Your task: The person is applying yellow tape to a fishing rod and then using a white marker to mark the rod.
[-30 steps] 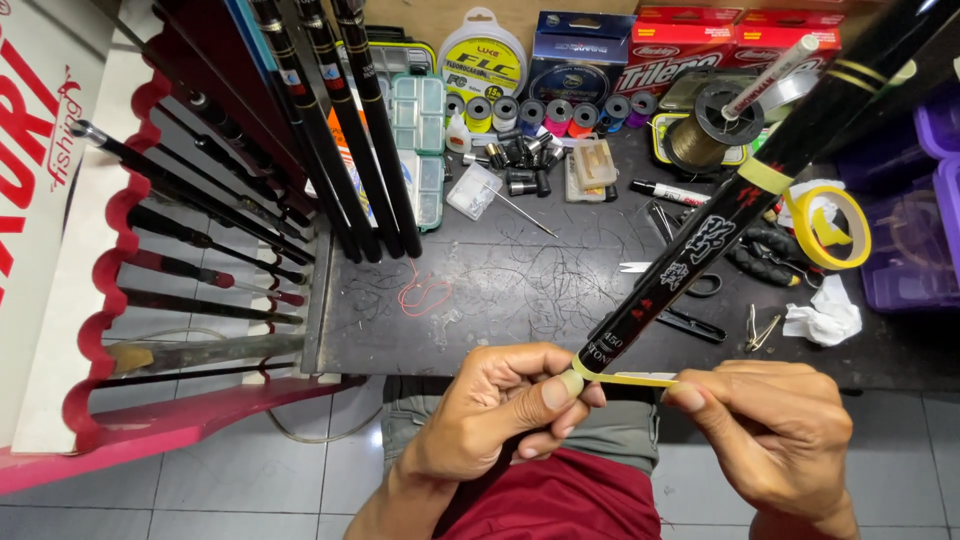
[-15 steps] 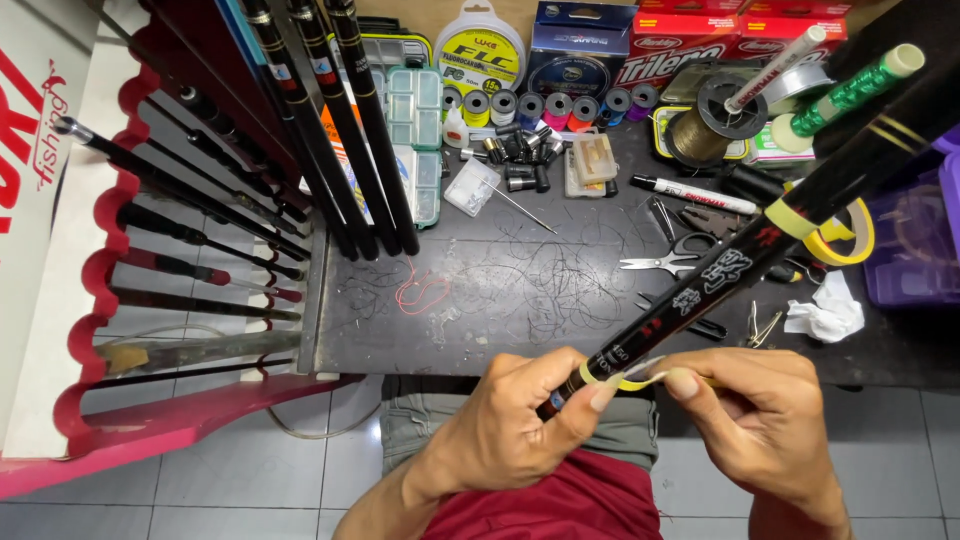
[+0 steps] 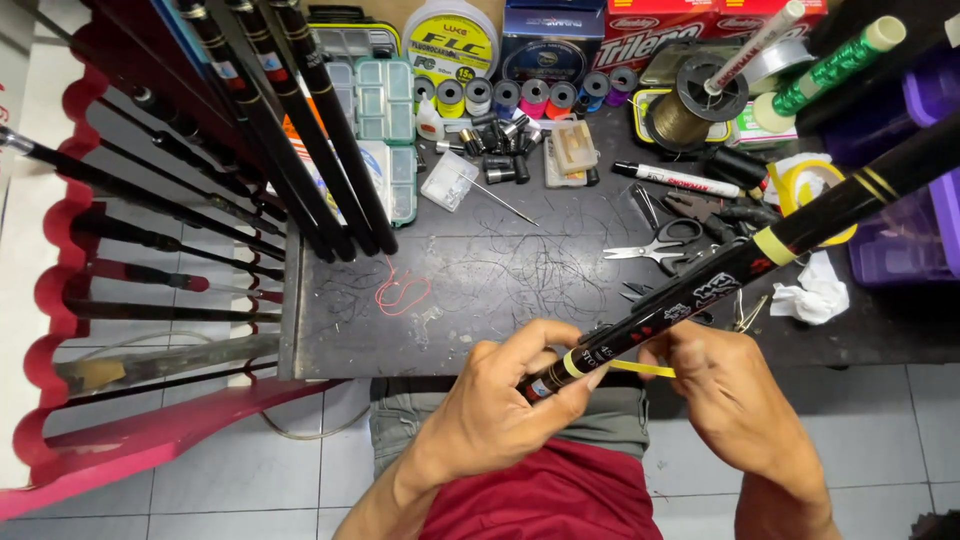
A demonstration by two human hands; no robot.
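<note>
Two hands: both on one black rod (image 3: 745,260), held low over the near edge of the tabletop (image 3: 500,260).
Rod: long and dark, slanting from the lap up to the right over the clutter; one yellow band (image 3: 773,246) further up it, another by the butt.
Left hand (image 3: 500,410): fingers closed around the rod's butt end, thumb pressed on the yellow band there.
Right hand (image 3: 735,395): fingers pinched together on a thin yellow tape (image 3: 640,368), drawn off sideways from the rod.
Handling, as I judge it: the rod looks light and stiff but glossy, so likely slick; a long lever, easy to swing into the spools (image 3: 520,95) or scissors (image 3: 655,245).
Best hold: near the butt, just beside the wrap, as the left hand has it.
Tape: thin, soft, probably sticky; it wants steady tension or it may crease.
Nearby: more rods (image 3: 300,130) leaning in a red rack (image 3: 60,330) at the left.
</note>
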